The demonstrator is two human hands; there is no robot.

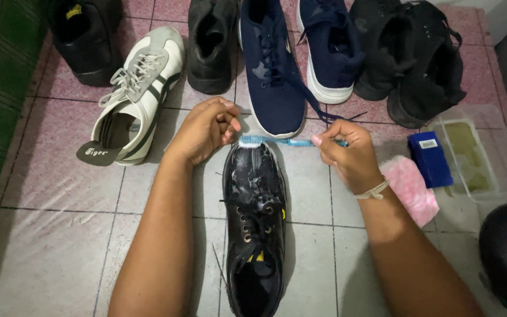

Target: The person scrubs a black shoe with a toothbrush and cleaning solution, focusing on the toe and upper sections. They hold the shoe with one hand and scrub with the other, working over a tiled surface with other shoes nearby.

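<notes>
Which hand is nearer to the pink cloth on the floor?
The right hand: the pink cloth lies just beside its wrist. The left hand is farther away, across the black shoe.

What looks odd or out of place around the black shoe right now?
Little stands out. The black shoe is wet, with foam on its toe where the blue toothbrush held by the right hand rests. The left hand steadies the toe. The white sneaker lies askew, its tongue flopped out onto the tiled floor.

Small blue box [430, 158] with white label [428, 144] stands beside clear plastic container [470, 155].
</notes>
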